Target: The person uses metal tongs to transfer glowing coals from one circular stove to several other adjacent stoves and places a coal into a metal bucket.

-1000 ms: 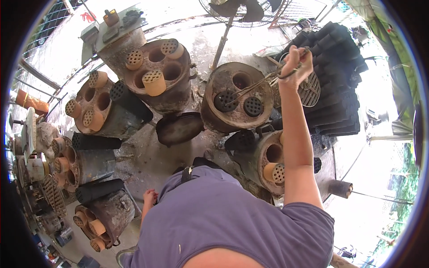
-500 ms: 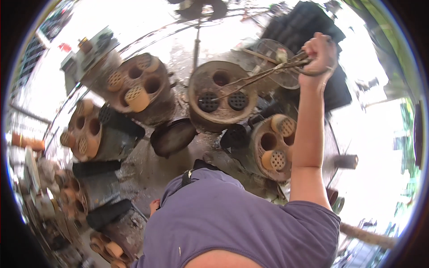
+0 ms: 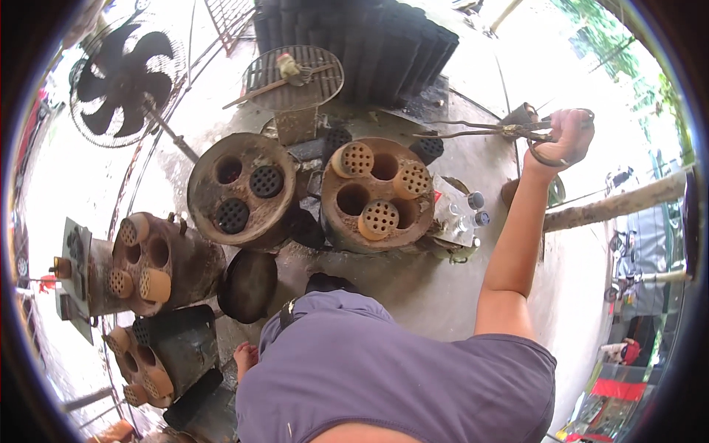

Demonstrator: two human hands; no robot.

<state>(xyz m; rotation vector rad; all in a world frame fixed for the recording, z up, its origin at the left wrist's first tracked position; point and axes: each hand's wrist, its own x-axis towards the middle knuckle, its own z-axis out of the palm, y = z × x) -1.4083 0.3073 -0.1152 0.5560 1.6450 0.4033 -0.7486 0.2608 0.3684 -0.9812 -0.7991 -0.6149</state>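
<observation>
My right hand (image 3: 567,139), at the upper right with the arm raised, is shut on a pair of long metal tongs (image 3: 509,131). The jaws point left, parted, with nothing visible between them. Below and left of the tips is a round clay stove (image 3: 367,245) with several holes and tan honeycomb briquettes (image 3: 379,219), some standing proud of the top. Left of it, another round stove (image 3: 198,177) contains two black honeycomb briquettes (image 3: 266,181) and one open hole with a faint red spot inside. My left hand (image 3: 245,357) hangs low beside my body, fingers loosely curled, apparently holding nothing.
More briquette stoves (image 3: 188,255) stand at the left, near a dark round lid (image 3: 249,286). A fan (image 3: 125,81), a round wire rack (image 3: 329,66) and stacked black briquettes (image 3: 354,52) are behind. Bottles (image 3: 473,210) stand right of the near stove; a pole (image 3: 620,201) extends at the right.
The view has turned right. The tongs, earlier reaching over the stove with black briquettes, now point left near the right-hand stove. My right hand still grips them.
</observation>
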